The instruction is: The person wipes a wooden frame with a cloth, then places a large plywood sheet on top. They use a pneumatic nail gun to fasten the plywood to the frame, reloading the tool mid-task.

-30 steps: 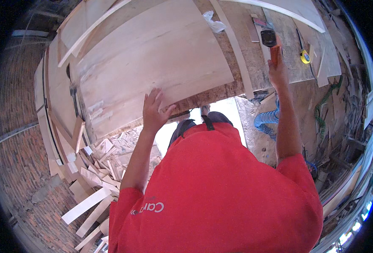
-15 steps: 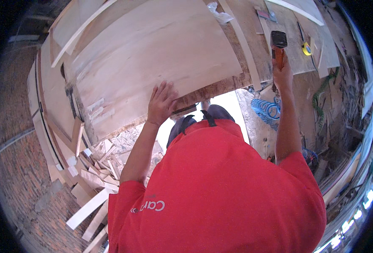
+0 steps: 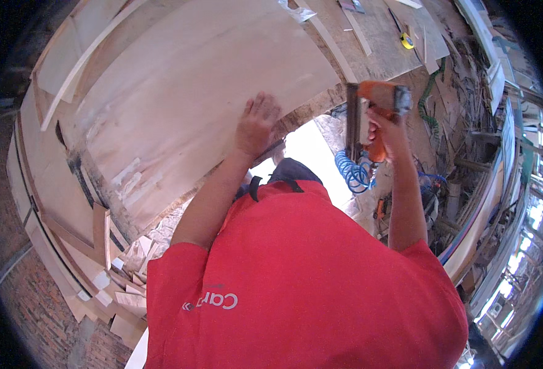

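A large pale plywood sheet (image 3: 185, 92) lies over the workbench. My left hand (image 3: 258, 124) rests on the sheet near its front edge, palm down, with the fingers laid out and nothing in them. My right hand (image 3: 389, 132) is wrapped round the grip of an orange and black nail gun (image 3: 382, 93), lifted just past the bench's right front edge. The gun is turned sideways, its dark nose and magazine toward the left. A coiled blue air hose (image 3: 352, 172) hangs below the gun's handle.
A yellow tape measure (image 3: 406, 40), narrow wood strips (image 3: 330, 43) and a crumpled plastic bag (image 3: 297, 11) lie at the bench's far right. Wood offcuts (image 3: 133, 289) pile up at the lower left, beside a brick surface (image 3: 38, 301). Stacked boards (image 3: 486, 227) line the right.
My right hand has brought the nail gun nearer and left, turning it from pointing away to sideways. My left hand stays on the sheet, and the whole view has shifted.
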Demonstrator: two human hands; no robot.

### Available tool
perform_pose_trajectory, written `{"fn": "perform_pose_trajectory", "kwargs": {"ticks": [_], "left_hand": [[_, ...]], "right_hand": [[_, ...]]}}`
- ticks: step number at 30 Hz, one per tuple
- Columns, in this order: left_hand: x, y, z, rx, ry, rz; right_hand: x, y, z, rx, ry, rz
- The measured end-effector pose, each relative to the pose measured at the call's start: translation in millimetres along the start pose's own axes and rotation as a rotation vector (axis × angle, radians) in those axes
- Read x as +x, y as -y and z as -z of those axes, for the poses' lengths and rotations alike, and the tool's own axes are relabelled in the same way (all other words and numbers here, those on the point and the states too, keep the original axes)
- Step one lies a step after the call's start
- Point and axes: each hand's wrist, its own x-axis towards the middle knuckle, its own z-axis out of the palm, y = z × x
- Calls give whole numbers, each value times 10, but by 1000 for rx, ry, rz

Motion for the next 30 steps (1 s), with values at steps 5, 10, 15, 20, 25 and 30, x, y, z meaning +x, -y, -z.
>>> {"fn": "perform_pose_trajectory", "kwargs": {"ticks": [5,10,15,20,25,30], "left_hand": [[-38,103,94,-73,39,-20],[-11,95,92,-67,54,-34],[18,61,112,-53,56,-37],[36,61,106,-38,49,-49],[10,81,68,-19,43,-62],[14,93,86,-44,3,-70]], "right_hand": [[-157,-411,-465,-263,134,-103],[-219,-887,-852,-295,165,252],[-118,-1050,-876,-328,140,151],[-144,-1009,-874,-291,66,320],[-143,-935,-900,-298,128,148],[-159,-789,-861,-238,137,161]]}}
